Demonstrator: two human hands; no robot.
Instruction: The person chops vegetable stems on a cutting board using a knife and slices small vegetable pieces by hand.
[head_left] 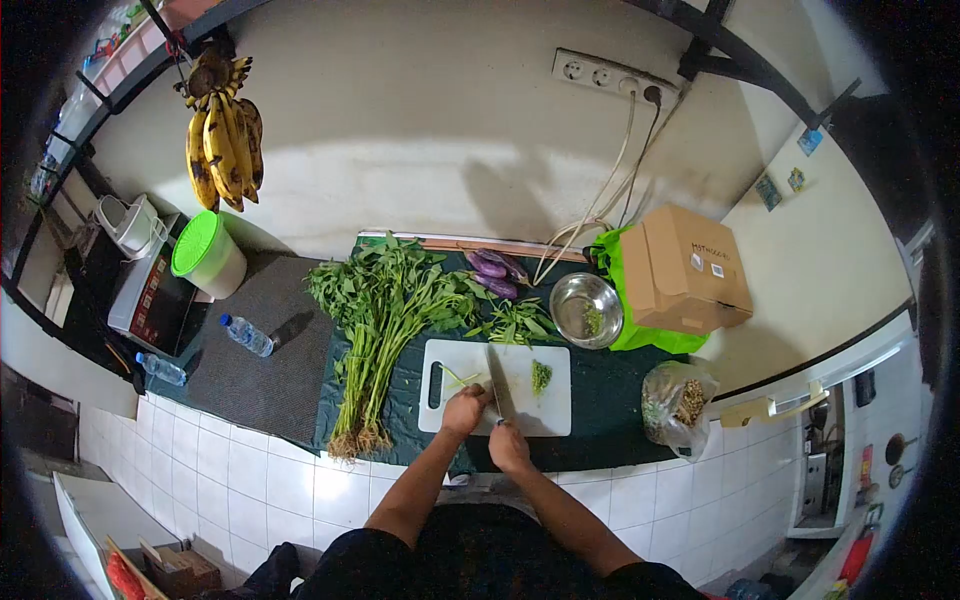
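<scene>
A white cutting board (450, 352) lies in front of me on a dark green cloth. My right hand (509, 447) is closed around the handle of a knife (499, 385), its blade pointing away from me across the board. Left of the blade, my left hand (464, 410) is curled on the board, fingers close to the knife. Thin pale green stalks (460, 376) stick out past these fingers; the grip itself is partly hidden. A small heap of chopped green pieces (541, 377) sits right of the blade. Cut leafy tops (518, 322) lie behind the board.
A big bunch of leafy greens with roots (385, 345) lies left of the board. Eggplants (492, 270), a metal bowl (586, 311) with green bits, and a cardboard box (685, 270) stand behind. A plastic bag (680, 408) is at right, a water bottle (246, 335) at left.
</scene>
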